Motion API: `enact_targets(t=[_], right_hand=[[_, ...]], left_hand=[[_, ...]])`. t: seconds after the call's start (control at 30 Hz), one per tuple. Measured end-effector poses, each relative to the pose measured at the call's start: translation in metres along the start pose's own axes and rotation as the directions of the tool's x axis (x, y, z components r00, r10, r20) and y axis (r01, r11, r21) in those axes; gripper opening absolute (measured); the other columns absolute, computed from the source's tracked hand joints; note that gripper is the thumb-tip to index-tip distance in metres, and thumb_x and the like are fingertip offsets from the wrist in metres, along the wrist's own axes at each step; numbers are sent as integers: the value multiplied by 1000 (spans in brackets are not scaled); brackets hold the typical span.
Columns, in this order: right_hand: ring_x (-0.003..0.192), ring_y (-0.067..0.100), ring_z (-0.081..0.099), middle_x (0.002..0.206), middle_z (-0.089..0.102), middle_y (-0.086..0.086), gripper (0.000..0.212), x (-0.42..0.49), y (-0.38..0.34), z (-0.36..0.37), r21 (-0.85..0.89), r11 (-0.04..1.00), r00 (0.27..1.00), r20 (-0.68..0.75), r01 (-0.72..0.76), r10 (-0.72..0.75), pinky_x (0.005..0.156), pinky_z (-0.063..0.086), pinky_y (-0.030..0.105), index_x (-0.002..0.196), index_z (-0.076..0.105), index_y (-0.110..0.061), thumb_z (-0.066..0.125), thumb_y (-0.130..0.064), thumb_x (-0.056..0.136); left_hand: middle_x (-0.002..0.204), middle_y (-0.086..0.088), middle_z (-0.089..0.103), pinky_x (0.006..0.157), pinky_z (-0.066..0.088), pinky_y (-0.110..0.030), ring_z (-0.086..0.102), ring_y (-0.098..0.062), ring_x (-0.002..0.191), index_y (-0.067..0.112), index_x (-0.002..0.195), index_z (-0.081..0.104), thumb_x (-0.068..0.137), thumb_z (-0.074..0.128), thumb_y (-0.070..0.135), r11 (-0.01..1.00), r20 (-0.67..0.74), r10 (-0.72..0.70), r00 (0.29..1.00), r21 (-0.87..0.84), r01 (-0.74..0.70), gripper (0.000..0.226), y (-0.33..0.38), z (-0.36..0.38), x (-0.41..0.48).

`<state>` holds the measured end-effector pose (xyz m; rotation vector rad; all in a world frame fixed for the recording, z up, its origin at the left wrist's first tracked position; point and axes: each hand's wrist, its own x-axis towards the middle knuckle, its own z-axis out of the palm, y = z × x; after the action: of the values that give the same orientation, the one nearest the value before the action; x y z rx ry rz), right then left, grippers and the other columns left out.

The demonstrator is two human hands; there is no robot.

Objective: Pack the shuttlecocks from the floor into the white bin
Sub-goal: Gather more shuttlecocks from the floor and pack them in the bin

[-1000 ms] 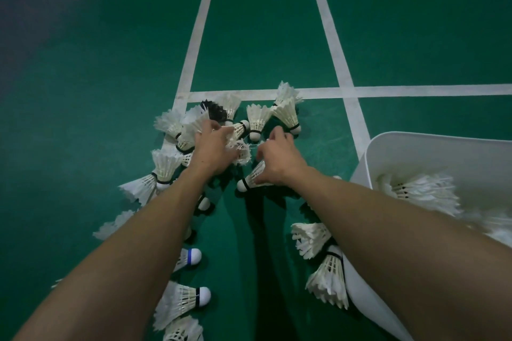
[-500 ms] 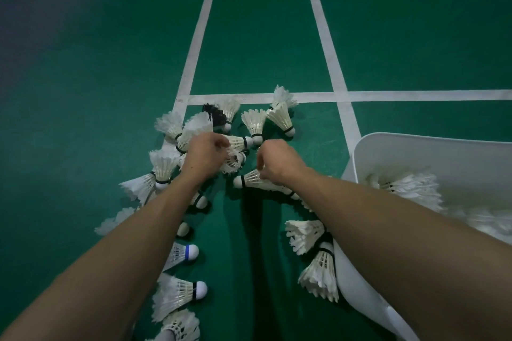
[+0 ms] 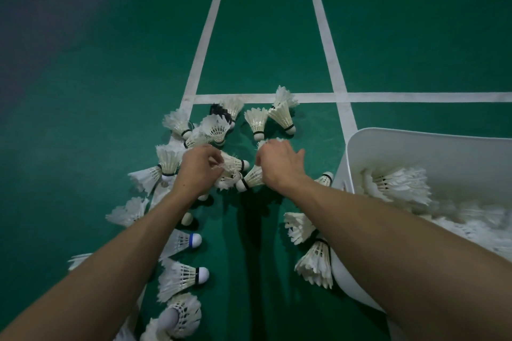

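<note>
White feathered shuttlecocks [image 3: 177, 277] lie scattered on the green floor [image 3: 263, 36] to the left of the white bin [image 3: 415, 147], and two of them sit just beside its left wall. A heap of shuttlecocks [image 3: 399, 185] fills the bin's inside. Left of the bin, the right hand [image 3: 279, 166] curls its fingers down over a banded shuttlecock [image 3: 250, 178] whose cork points away from the bin. Farther left, the left hand [image 3: 198, 170] pinches the feathers of a second shuttlecock [image 3: 235, 164]. White court lines [image 3: 327, 44] cross the floor beyond the bin.
</note>
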<state>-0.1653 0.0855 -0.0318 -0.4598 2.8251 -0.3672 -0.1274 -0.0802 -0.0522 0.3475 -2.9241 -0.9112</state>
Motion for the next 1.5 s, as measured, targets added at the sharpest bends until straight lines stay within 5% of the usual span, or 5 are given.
enact_targets(t=[0.43, 0.7, 1.17, 1.33, 1.5], right_hand=[[98, 21, 60, 109, 61, 2, 26, -43, 4, -76, 58, 976, 974, -101, 211, -205, 86, 50, 33, 105, 69, -17, 77, -16, 81], [97, 20, 60, 108, 61, 2, 32, -87, 11, -108, 139, 969, 977, -90, 203, -192, 82, 46, 29, 104, 69, -13, 81, -24, 76], [89, 14, 60, 104, 66, 4, 30, -128, 22, -130, 460, 867, 980, -36, 191, -196, 65, 45, 15, 105, 66, -8, 76, -13, 77], [116, 17, 45, 126, 45, 2, 70, -137, 24, -128, 533, 822, 963, 47, 200, -265, 100, 38, 31, 126, 55, -23, 86, -38, 65], [111, 11, 36, 123, 37, 1, 65, -146, 22, -113, 541, 804, 964, -55, 247, -260, 99, 34, 20, 127, 58, -28, 82, -40, 68]], left_hand=[[106, -5, 66, 83, 56, -35, 65, -16, 85, 20, 80, 64, 76, 75, 3, 997, 45, 40, 998, -62, -38, 20, 28, -53, -34], [103, 9, 60, 74, 59, -32, 65, -12, 85, 31, 121, 53, 76, 73, -1, 991, 256, 93, 962, -115, -65, 59, 82, -92, -70], [132, -3, 57, 76, 59, -38, 66, -15, 88, 26, 114, 66, 77, 72, 5, 997, 265, 42, 963, -74, -23, 43, 160, -113, -105], [133, -8, 56, 50, 50, -17, 63, -9, 66, 20, 115, 66, 79, 69, 1, 992, 214, -21, 977, -118, 47, 40, 162, -112, -111], [132, -12, 56, 76, 58, -32, 67, -17, 83, 19, 112, 67, 87, 61, 5, 952, 249, -119, 961, -247, 182, 29, 164, -109, -118]])
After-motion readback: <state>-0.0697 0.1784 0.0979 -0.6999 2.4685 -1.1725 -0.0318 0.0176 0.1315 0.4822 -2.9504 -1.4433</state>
